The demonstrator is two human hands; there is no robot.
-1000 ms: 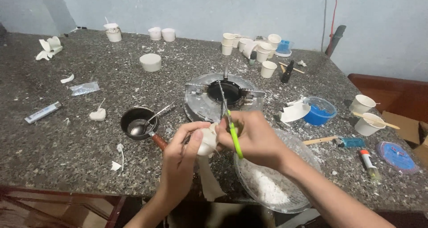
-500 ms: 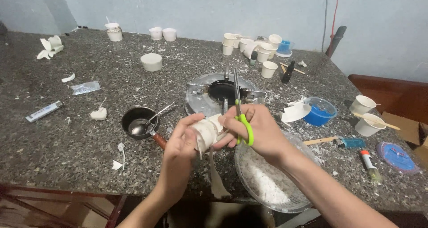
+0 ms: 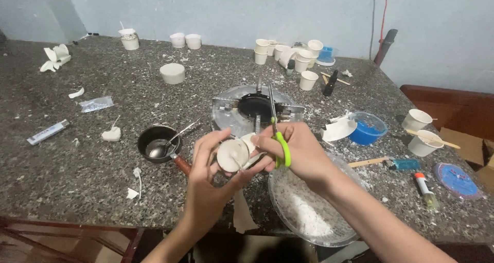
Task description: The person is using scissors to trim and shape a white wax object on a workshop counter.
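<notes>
A speckled grey stone table (image 3: 62, 165) carries everything, and both hands work above its near edge. Just beyond the hands sits a round metal gas burner (image 3: 256, 108), the biggest item close to them, and directly under the right forearm lies a clear glass bowl (image 3: 309, 211) holding white flakes. To the left of the left hand stands a small dark saucepan (image 3: 156, 143) with a spoon resting in it, its reddish handle running toward the left wrist. To the right of the right hand a blue bowl (image 3: 368, 129) sits with a white paper scrap against it, and well beyond both hands a cluster of white paper cups (image 3: 288, 52) stands near the wall. The left hand (image 3: 211, 178) is curled, thumb and fingers pinching a round white candle (image 3: 232, 155) whose flat face turns toward the camera, a thin wick showing on it. The right hand (image 3: 301, 152) is closed around the green handles of a pair of scissors (image 3: 277, 134), the metal blades pointing up and away over the burner, while its fingertips also touch the candle's right side. A torn strip of white paper (image 3: 242, 211) hangs below the candle, between the two wrists. Far right of the right hand lie a blue lighter (image 3: 406, 164) and a glue stick (image 3: 424, 183).
</notes>
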